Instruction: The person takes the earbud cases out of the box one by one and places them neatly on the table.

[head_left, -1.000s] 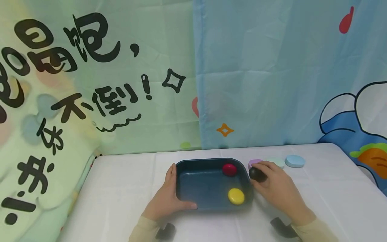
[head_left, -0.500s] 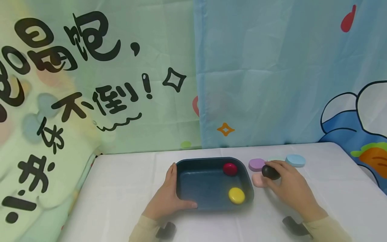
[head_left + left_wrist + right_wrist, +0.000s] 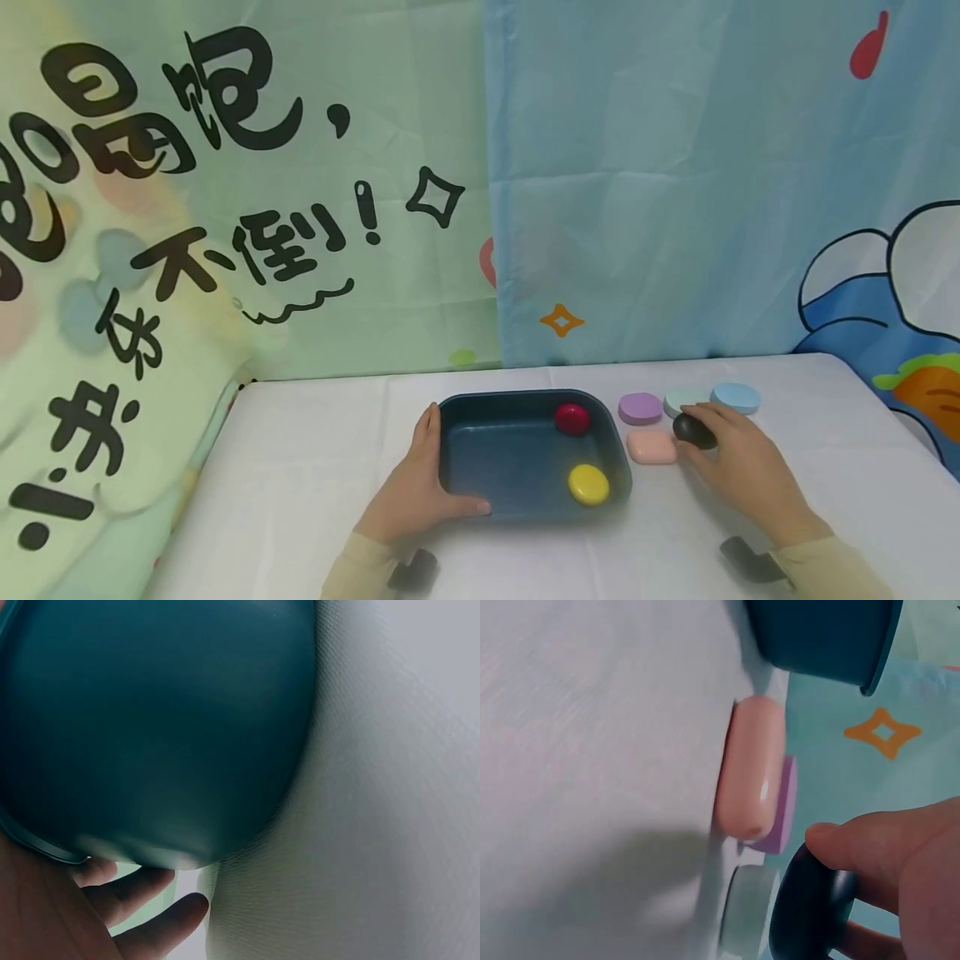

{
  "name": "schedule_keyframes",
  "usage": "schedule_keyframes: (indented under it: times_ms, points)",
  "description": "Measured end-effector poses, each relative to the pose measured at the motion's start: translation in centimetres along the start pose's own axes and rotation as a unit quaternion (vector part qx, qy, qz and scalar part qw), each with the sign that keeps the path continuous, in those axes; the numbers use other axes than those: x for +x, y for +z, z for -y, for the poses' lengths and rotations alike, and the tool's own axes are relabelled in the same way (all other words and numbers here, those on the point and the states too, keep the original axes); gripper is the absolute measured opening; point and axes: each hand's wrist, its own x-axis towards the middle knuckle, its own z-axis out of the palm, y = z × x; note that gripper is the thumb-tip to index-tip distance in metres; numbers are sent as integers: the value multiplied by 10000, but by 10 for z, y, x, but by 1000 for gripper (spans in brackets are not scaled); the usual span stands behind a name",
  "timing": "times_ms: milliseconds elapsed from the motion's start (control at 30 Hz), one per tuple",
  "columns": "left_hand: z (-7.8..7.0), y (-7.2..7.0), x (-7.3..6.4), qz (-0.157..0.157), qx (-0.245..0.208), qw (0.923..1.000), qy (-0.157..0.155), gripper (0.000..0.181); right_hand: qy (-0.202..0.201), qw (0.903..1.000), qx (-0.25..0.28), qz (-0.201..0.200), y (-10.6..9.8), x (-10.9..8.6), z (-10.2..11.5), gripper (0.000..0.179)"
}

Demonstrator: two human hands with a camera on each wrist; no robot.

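A dark blue rectangular tray (image 3: 510, 458) stands on the white tablecloth in the head view. At its front-left corner my left hand (image 3: 416, 492) holds it, thumb on the front side and fingers along the left. Inside lie a red rounded bar (image 3: 572, 419) and a yellow oval bar (image 3: 588, 485). To the right of the tray, my right hand (image 3: 753, 475) pinches a black oval, soap-like bar (image 3: 810, 904) between thumb and fingers. That bar is above the cloth, beside a pink rounded bar (image 3: 651, 447) and in front of a pale green bar (image 3: 678, 400).
A purple bar (image 3: 640, 407) and a light blue bar (image 3: 736, 397) lie in the back row, right of the tray. Printed cloth (image 3: 637, 208) hangs behind the table. A dark piece (image 3: 750, 560) sits at the right wrist.
My right hand has moved right with the black bar, away from the tray's right side. The pink bar and the pale green bar have come into fuller view. The left hand and tray stay put.
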Motion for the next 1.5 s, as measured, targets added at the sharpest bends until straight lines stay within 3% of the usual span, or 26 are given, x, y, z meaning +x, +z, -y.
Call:
schedule_keyframes:
  times_ms: [300,900,1233,1500]
  points:
    - [1,0,1,6,-36,10000,17,141,261,9983,-120,514,3,1,-12,51]
    - [2,1,0,-58,-53,10000,11,142,150,9972,-237,697,7,3,-21,49]
    - [2,1,2,-80,-16,9999,113,141,347,9973,-254,602,-2,5,-10,47]
    - [2,1,1,-54,25,10000,42,141,-91,9999,-49,-32,-10,6,20,40]
